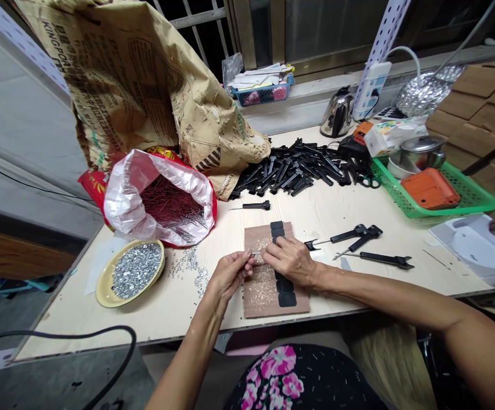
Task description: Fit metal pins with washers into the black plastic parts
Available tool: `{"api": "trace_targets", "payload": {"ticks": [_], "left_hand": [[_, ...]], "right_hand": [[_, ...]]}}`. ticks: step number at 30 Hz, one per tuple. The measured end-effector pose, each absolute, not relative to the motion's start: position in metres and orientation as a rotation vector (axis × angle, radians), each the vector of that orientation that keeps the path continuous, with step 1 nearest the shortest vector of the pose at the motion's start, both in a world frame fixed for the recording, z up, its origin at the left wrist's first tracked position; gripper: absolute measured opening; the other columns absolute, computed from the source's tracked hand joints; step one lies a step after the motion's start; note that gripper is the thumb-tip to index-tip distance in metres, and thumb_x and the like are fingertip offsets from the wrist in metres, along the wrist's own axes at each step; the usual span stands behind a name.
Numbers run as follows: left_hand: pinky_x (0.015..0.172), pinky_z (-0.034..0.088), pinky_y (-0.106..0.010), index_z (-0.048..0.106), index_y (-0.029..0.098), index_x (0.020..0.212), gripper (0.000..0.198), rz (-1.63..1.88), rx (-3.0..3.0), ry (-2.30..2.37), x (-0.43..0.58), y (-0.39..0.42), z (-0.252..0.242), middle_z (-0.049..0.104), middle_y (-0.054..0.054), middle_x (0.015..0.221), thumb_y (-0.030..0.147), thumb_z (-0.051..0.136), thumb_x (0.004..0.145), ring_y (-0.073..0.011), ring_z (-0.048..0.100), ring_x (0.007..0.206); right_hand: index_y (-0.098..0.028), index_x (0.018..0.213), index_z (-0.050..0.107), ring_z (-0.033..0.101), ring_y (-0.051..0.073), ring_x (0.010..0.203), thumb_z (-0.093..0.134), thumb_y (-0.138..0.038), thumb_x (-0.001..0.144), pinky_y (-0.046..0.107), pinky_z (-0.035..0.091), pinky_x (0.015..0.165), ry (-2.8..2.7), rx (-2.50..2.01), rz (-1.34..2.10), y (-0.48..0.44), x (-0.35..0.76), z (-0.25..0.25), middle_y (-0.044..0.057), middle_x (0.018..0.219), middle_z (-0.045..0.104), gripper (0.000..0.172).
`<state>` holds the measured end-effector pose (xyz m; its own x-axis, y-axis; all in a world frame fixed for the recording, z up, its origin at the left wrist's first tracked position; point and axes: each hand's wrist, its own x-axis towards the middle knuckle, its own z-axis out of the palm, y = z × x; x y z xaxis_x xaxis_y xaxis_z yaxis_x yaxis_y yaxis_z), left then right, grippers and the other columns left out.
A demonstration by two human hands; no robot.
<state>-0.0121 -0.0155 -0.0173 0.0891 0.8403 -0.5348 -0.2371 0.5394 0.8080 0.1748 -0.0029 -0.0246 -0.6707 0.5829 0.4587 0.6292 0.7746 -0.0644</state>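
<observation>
My left hand [232,272] pinches a thin metal rod [256,253] between thumb and fingertips, over the left part of a brown board [258,293]. At the rod's other end, the curled fingers of my right hand [290,261] close on it; whatever else they cover is hidden. A strip of black pads [287,299] runs down the board, partly under my right hand, and pale crumbs lie on the wood. Right of the board rest several black-handled pieces with metal shafts [384,259]. One more such piece [256,205] lies beyond the board.
A yellow bowl [102,285] of small metal washers [136,270] stands left, with loose ones scattered beside it. Behind are an open sack [119,196] of thin rods [170,208], a brown paper sack [144,85] and heaped black handles [294,168]. A green basket [478,202] stands right.
</observation>
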Motion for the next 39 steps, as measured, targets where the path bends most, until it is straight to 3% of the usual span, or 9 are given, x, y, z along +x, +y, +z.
{"api": "trace_targets", "payload": {"ticks": [6, 13, 18, 20, 24, 29, 34, 39], "left_hand": [[0.049, 0.042, -0.020, 0.063, 0.011, 0.066, 0.036, 0.971, 0.643, 1.271, -0.007, -0.015, -0.019, 0.058, 0.001, 0.055, 0.040, 0.082, 0.056, -0.0060, 0.049, 0.047], [0.053, 0.042, -0.021, 0.065, 0.011, 0.068, 0.032, 1.038, 0.955, 1.363, -0.004, -0.018, -0.020, 0.059, 0.001, 0.056, 0.042, 0.073, 0.067, -0.0087, 0.051, 0.050], [0.052, 0.041, -0.022, 0.066, 0.012, 0.069, 0.032, 0.998, 1.023, 1.398, -0.005, -0.018, -0.021, 0.060, 0.000, 0.058, 0.043, 0.071, 0.069, -0.0097, 0.051, 0.051], [0.053, 0.042, -0.022, 0.067, 0.012, 0.070, 0.032, 0.993, 1.054, 1.417, -0.006, -0.017, -0.021, 0.060, 0.000, 0.056, 0.044, 0.071, 0.068, -0.0105, 0.051, 0.051], [0.053, 0.041, -0.022, 0.066, 0.012, 0.068, 0.033, 0.988, 1.030, 1.383, -0.009, -0.017, -0.020, 0.059, 0.001, 0.054, 0.045, 0.071, 0.068, -0.0100, 0.051, 0.050], [0.053, 0.041, -0.022, 0.067, 0.012, 0.068, 0.032, 0.961, 1.043, 1.378, -0.010, -0.017, -0.016, 0.059, 0.001, 0.055, 0.044, 0.071, 0.069, -0.0098, 0.051, 0.050], [0.052, 0.042, -0.022, 0.067, 0.012, 0.067, 0.034, 0.923, 1.040, 1.352, -0.012, -0.016, -0.016, 0.060, -0.001, 0.058, 0.045, 0.072, 0.068, -0.0102, 0.050, 0.051], [0.051, 0.042, -0.021, 0.068, 0.012, 0.067, 0.032, 0.899, 1.073, 1.367, -0.014, -0.015, -0.017, 0.061, -0.002, 0.059, 0.044, 0.072, 0.068, -0.0101, 0.051, 0.051]], "right_hand": [[-0.018, 0.086, 0.059, 0.047, 0.016, 0.072, 0.034, -0.012, 0.096, 0.032, 0.024, 0.059, -2.520, -0.962, -0.228, 0.001, 0.175, -0.029, 0.004, 0.078, 0.059, 0.027], [-0.018, 0.095, 0.054, 0.054, 0.012, 0.072, 0.042, -0.034, 0.096, 0.024, 0.029, 0.056, -2.370, -1.184, 0.504, 0.004, 0.175, -0.023, 0.002, 0.087, 0.061, 0.020], [-0.018, 0.089, 0.058, 0.055, 0.014, 0.078, 0.040, -0.029, 0.097, 0.024, 0.031, 0.059, -2.434, -1.171, 0.317, 0.005, 0.175, -0.021, 0.004, 0.087, 0.061, 0.022], [-0.018, 0.089, 0.058, 0.055, 0.014, 0.076, 0.039, -0.030, 0.097, 0.024, 0.031, 0.058, -2.439, -1.170, 0.370, 0.005, 0.175, -0.022, 0.003, 0.084, 0.060, 0.023], [-0.018, 0.102, 0.054, 0.054, 0.012, 0.078, 0.045, -0.031, 0.095, 0.021, 0.034, 0.057, -2.398, -1.099, 0.497, 0.007, 0.178, -0.024, 0.004, 0.096, 0.058, 0.017], [-0.019, 0.091, 0.058, 0.055, 0.013, 0.078, 0.037, -0.029, 0.097, 0.023, 0.035, 0.059, -2.450, -1.125, 0.418, 0.008, 0.181, -0.025, 0.003, 0.086, 0.059, 0.025], [-0.019, 0.103, 0.055, 0.055, 0.012, 0.079, 0.047, -0.029, 0.093, 0.022, 0.038, 0.062, -2.361, -1.075, 0.626, 0.006, 0.182, -0.022, 0.003, 0.095, 0.058, 0.016], [-0.017, 0.085, 0.059, 0.052, 0.012, 0.069, 0.043, -0.030, 0.095, 0.022, 0.035, 0.057, -2.337, -1.130, 0.717, 0.009, 0.181, -0.022, 0.002, 0.082, 0.058, 0.023]]}}
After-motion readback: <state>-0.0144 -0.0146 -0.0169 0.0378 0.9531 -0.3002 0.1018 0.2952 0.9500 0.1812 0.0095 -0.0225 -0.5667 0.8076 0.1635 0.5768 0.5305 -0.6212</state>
